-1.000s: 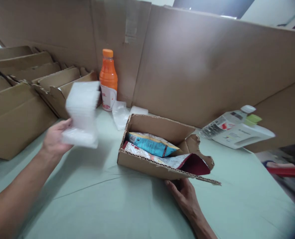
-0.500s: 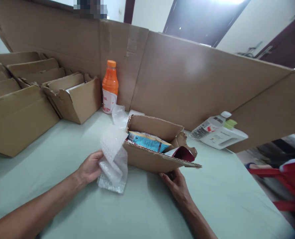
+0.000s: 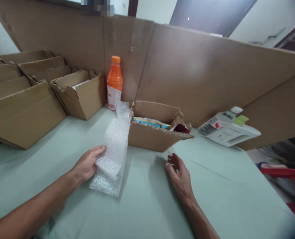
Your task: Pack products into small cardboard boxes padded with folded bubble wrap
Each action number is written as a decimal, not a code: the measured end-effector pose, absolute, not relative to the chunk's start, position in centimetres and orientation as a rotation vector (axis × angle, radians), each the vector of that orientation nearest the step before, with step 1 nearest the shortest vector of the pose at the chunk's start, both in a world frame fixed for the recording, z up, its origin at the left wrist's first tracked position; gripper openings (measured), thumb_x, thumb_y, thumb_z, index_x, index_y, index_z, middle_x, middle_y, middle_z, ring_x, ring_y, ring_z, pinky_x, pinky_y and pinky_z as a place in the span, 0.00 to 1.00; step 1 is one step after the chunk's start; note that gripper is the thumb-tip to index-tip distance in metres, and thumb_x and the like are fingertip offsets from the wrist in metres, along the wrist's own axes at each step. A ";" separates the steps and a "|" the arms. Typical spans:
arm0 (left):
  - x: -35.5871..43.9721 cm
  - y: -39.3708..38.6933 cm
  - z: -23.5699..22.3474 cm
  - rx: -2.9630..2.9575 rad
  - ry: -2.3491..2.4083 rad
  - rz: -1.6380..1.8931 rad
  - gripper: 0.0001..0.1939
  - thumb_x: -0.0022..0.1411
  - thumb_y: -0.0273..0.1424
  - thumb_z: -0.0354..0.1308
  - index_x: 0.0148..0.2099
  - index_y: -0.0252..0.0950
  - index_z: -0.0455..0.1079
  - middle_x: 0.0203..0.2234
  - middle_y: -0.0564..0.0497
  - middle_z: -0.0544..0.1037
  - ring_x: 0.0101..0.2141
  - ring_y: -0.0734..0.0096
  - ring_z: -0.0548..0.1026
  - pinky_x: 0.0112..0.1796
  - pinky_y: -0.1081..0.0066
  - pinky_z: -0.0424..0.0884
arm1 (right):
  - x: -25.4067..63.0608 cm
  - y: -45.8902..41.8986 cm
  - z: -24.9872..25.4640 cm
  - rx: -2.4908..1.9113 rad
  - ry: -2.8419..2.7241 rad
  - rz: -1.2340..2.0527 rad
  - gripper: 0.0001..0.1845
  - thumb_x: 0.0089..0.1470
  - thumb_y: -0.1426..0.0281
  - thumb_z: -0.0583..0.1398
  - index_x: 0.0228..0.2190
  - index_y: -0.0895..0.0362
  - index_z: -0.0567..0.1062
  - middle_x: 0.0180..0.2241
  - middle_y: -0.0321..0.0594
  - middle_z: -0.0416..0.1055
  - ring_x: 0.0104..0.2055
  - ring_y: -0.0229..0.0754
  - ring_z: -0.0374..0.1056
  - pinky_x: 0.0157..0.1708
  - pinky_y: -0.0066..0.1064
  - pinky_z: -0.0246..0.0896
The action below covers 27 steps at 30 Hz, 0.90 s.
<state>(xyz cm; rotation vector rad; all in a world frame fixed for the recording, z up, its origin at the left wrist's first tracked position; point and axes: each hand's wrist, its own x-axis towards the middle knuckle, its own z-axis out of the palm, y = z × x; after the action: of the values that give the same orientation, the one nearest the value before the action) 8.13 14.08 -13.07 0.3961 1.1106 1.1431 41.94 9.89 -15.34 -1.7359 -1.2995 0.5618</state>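
My left hand [image 3: 89,162] pinches the left edge of a strip of bubble wrap [image 3: 114,149], which stretches from the front of the table up toward the orange bottle. Just in front of the small cardboard box [image 3: 152,137], my right hand [image 3: 179,176] is held with its fingers apart and nothing in them. That box stands open at the top. Inside it show a blue-and-yellow packet [image 3: 151,122] and a dark red item [image 3: 181,128], both partly hidden by the front wall.
Several open cardboard boxes [image 3: 30,116] stand at the left. An orange bottle [image 3: 114,83] is upright against the cardboard partition [image 3: 199,73]. A clear plastic bottle [image 3: 216,122] and a white jug with a green cap [image 3: 234,132] lean at the right. A red chair [image 3: 282,172] is beyond the table [image 3: 142,212].
The small box now sits farther back, and my right hand has come off it. The bubble wrap is spread straighter in my left hand. The view has shifted slightly.
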 end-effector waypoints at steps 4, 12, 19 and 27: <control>7.7 10.0 -12.9 0.371 1.143 0.971 0.18 0.41 0.32 0.76 0.33 0.32 0.76 0.27 0.55 0.78 0.27 0.75 0.74 0.30 0.77 0.69 | 38.5 7.2 -13.2 -1.567 -1.386 1.021 0.29 0.54 0.51 0.63 0.51 0.57 0.74 0.46 0.50 0.78 0.46 0.51 0.75 0.51 0.46 0.68; 8.5 6.2 -12.5 0.710 1.014 0.632 0.39 0.51 0.39 0.72 0.62 0.38 0.63 0.40 0.47 0.79 0.37 0.64 0.77 0.39 0.68 0.71 | 33.3 7.5 -13.7 -1.311 -1.274 1.376 0.14 0.52 0.59 0.65 0.35 0.56 0.79 0.33 0.38 0.77 0.37 0.44 0.72 0.39 0.34 0.68; 7.8 4.9 -13.8 1.137 1.267 0.695 0.33 0.61 0.38 0.61 0.67 0.44 0.58 0.50 0.46 0.73 0.42 0.67 0.74 0.44 0.65 0.70 | 35.4 7.4 -14.4 -1.398 -1.389 0.854 0.08 0.57 0.65 0.62 0.36 0.54 0.81 0.48 0.42 0.74 0.51 0.47 0.70 0.51 0.36 0.64; 9.1 4.9 -12.1 1.590 1.306 0.808 0.36 0.61 0.37 0.62 0.69 0.49 0.54 0.62 0.47 0.68 0.60 0.56 0.66 0.55 0.58 0.67 | 34.7 5.4 -10.4 -1.129 -1.395 1.078 0.08 0.62 0.63 0.62 0.37 0.52 0.82 0.34 0.37 0.79 0.35 0.41 0.74 0.37 0.32 0.70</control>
<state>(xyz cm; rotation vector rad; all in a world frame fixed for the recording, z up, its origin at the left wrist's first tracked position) 9.12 4.95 -12.08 1.5900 1.3061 0.8079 34.69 5.38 -10.43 -1.1292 -1.3952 1.0777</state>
